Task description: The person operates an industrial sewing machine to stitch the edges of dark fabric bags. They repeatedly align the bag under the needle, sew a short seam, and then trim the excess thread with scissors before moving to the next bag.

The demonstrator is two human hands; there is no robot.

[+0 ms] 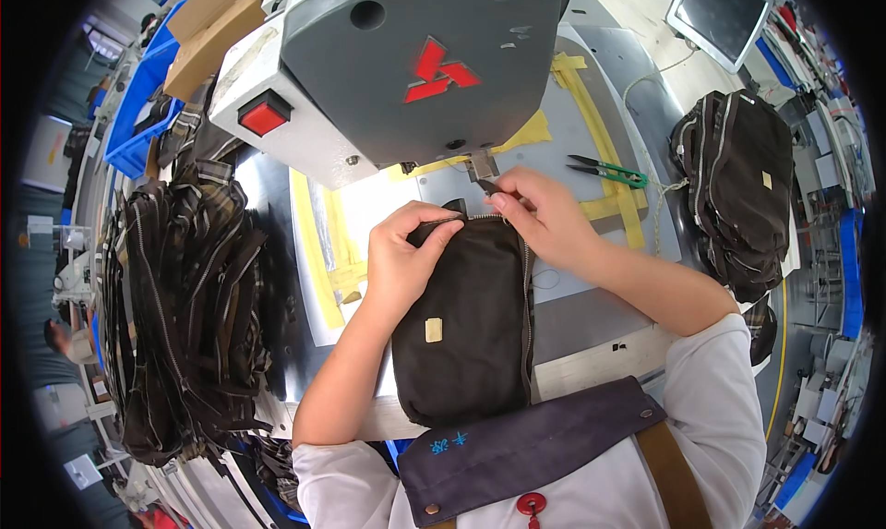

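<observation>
Dark brown fabric pouch [466,321], small tan patch, zipper along right edge.

Tan label [433,330] on pouch [466,317] (monitor [720,12] upper-right)

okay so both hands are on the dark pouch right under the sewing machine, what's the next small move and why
Probably slide the pouch a little further forward so its zipper end sits squarely under the presser foot. The left hand grips the pouch's top edge and the right hand pinches the zipper end just short of the foot, so the edge looks lined up but not quite seated.
</observation>
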